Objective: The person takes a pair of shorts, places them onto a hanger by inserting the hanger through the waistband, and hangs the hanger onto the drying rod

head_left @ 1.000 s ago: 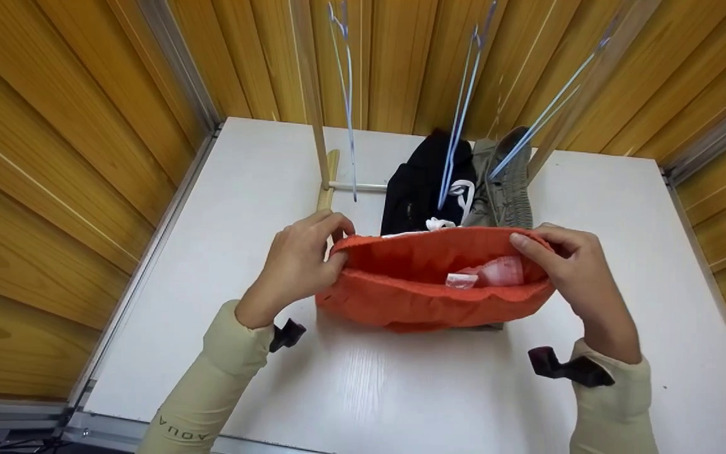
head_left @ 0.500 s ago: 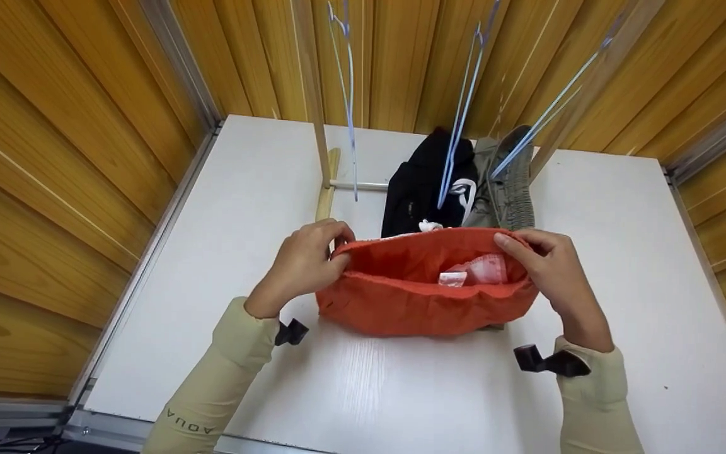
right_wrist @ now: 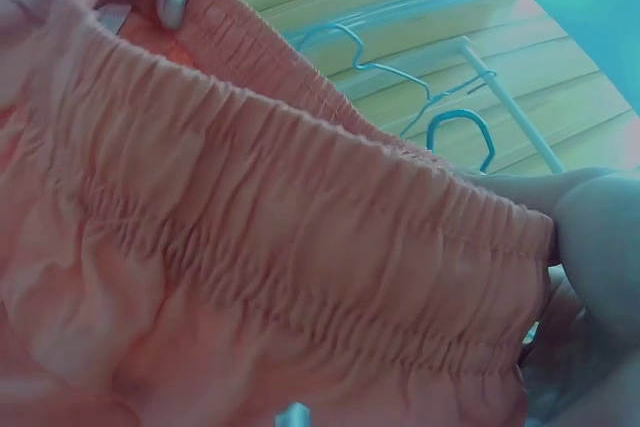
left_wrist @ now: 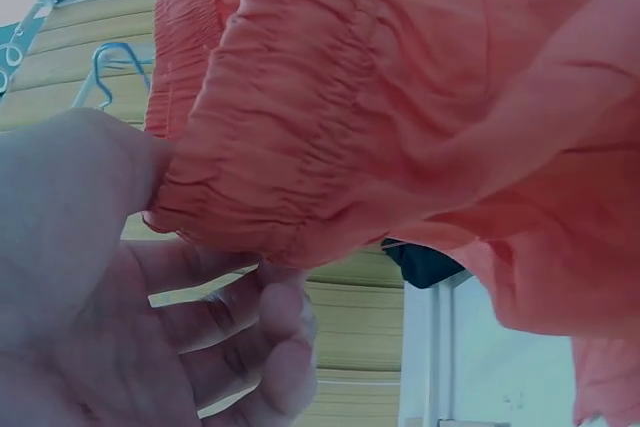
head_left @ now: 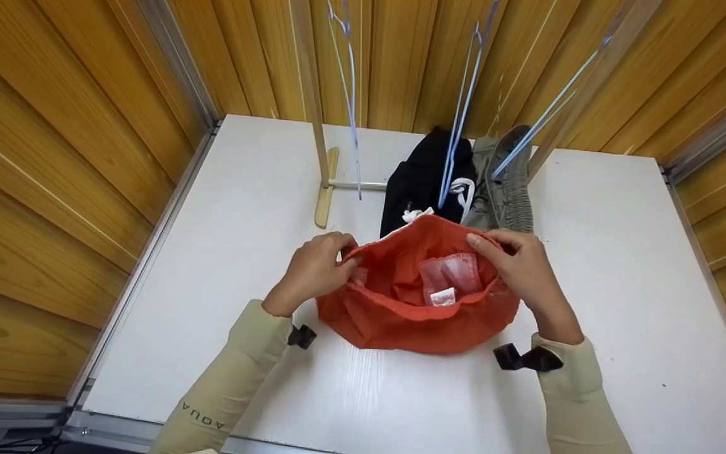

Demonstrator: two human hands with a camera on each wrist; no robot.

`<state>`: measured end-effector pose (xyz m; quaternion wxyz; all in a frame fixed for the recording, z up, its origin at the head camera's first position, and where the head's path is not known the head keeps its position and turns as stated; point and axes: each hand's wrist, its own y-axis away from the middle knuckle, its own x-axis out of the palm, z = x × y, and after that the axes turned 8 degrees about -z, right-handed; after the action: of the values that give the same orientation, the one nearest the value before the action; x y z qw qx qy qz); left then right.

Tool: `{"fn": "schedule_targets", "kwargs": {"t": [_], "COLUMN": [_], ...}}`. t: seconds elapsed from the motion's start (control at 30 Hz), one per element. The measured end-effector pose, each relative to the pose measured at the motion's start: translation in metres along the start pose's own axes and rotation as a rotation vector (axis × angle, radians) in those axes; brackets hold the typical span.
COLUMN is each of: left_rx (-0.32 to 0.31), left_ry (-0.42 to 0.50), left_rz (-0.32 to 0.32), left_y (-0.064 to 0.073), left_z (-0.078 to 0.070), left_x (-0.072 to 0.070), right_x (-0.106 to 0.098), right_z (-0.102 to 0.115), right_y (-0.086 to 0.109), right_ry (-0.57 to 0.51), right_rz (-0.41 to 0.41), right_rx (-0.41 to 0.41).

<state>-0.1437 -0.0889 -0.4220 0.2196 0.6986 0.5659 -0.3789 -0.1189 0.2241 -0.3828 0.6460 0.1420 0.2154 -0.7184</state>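
Orange-red shorts (head_left: 426,331) hang between both hands, their gathered elastic waistband (right_wrist: 270,187) held spread toward me. Inside the opening show a white label (head_left: 442,297) and pale pocket lining (head_left: 460,271). A white drawstring (head_left: 414,216) pokes out at the far rim. My left hand (head_left: 316,268) pinches the left end of the waistband; in the left wrist view its thumb lies against the elastic and the other fingers curl below. At the right end, my right hand (head_left: 524,271) pinches the band, thumb on the inner side. The lower part of the shorts is hidden from the head view.
Behind the shorts lie a black garment (head_left: 423,180) with a white cord and grey-green trousers (head_left: 508,189) on the white table (head_left: 212,252). Blue hangers (head_left: 457,126) hang from above. A wooden rack's upright (head_left: 314,94) and foot (head_left: 326,189) stand at the back.
My right hand has moved left and my left hand slightly right, bringing the waistband ends closer. The opening gapes wider and the shorts have come a little nearer.
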Motion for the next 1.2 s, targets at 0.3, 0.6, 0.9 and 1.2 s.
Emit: {"fn": "schedule_targets", "kwargs": {"t": [0.3, 0.6, 0.9, 1.2], "left_rx": [0.036, -0.003, -0.055, -0.103], "left_ry": [-0.076, -0.079, 0.104, 0.492], "left_rz": [-0.004, -0.016, -0.271, -0.367], "left_y": [-0.002, -0.007, -0.021, -0.042], "left_z": [0.002, -0.003, -0.012, -0.034], "left_x": [0.016, 0.008, -0.018, -0.042], "right_x": [0.013, 0.020, 0.023, 0.025], "right_z": [0.000, 0.005, 0.006, 0.007], "right_y": [-0.001, -0.001, -0.002, -0.001], "right_ry": [0.044, 0.113, 0.137, 0.132], "right_rz": [0.014, -0.007, -0.003, 0.036], "right_rx": [-0.013, -0.027, -0.036, -0.004]}}
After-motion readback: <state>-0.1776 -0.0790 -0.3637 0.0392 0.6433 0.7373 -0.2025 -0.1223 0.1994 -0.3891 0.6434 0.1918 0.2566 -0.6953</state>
